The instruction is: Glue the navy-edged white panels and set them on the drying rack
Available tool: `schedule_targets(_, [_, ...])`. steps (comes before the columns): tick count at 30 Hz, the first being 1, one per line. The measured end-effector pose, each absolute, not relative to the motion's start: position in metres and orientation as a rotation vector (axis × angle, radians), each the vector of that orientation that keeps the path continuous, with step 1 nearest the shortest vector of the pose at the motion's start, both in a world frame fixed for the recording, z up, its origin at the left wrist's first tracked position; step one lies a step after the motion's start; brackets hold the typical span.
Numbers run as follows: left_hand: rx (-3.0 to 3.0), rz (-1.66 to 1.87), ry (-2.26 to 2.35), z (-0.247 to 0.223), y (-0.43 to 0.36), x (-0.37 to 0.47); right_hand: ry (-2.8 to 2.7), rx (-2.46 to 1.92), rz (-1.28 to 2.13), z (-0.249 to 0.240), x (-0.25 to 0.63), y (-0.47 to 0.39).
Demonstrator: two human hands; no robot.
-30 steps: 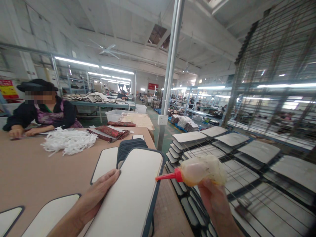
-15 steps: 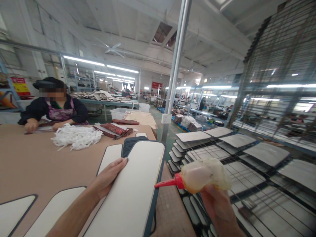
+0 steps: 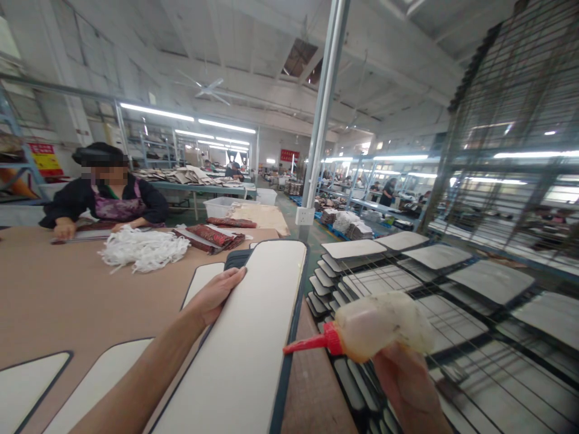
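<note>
My left hand grips the left edge of a long cream panel with rounded corners and a dark border. The panel is tilted, its far end raised. In my right hand is a translucent squeeze bottle with a red nozzle, held on its side. The nozzle tip meets the panel's right edge, or lies very close to it. Under the bottle my right fingers are partly hidden. More dark-edged panels lie beneath and beside the held one, on the brown table.
To my right a wire rack bears stacked panels. White strips are heaped on the table near patterned red fabric pieces. Across the table a co-worker handles material. A metal post with a socket box rises beyond the table.
The panel and my left hand have shifted slightly up and right in view. The nozzle tip sits a little nearer to me along the panel's right edge.
</note>
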State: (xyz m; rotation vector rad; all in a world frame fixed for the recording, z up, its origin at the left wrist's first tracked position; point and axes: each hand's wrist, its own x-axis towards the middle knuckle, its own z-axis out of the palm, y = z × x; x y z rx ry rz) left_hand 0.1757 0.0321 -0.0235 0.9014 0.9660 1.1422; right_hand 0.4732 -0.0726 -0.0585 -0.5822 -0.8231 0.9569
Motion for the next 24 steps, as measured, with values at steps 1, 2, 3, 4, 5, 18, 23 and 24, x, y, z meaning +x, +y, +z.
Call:
schedule_targets(1, [0.903, 1.143, 0.965, -0.023, 0.034, 0.177, -0.823, -0.584, 0.96, -0.061, 0.475, -0.072])
schedule_targets(2, [0.905, 1.145, 0.964, -0.022, 0.037, 0.179, -0.819, -0.588, 0.957, -0.063, 0.477, -0.073])
schedule_targets(3, [0.907, 1.147, 0.965, -0.022, 0.039, 0.18, -0.809, -0.595, 0.947, -0.065, 0.479, -0.073])
schedule_targets(4, [0.908, 1.149, 0.965, -0.021, 0.041, 0.182, -0.796, -0.603, 0.934, -0.067, 0.481, -0.073])
schedule_targets(5, [0.909, 1.15, 0.966, -0.02, 0.043, 0.183, -0.779, -0.611, 0.918, -0.069, 0.482, -0.073])
schedule_targets(18, [0.91, 1.151, 0.963, -0.01, 0.068, 0.192, -0.779, -0.606, 0.97, -0.066, 0.488, -0.079])
schedule_targets(23, [0.893, 1.151, 0.988, -0.007, 0.072, 0.193, -0.679, -0.697, 0.983, -0.05, 0.484, -0.083])
schedule_targets(24, [0.891, 1.151, 0.993, -0.006, 0.073, 0.193, -0.665, -0.708, 0.983, -0.048, 0.483, -0.083])
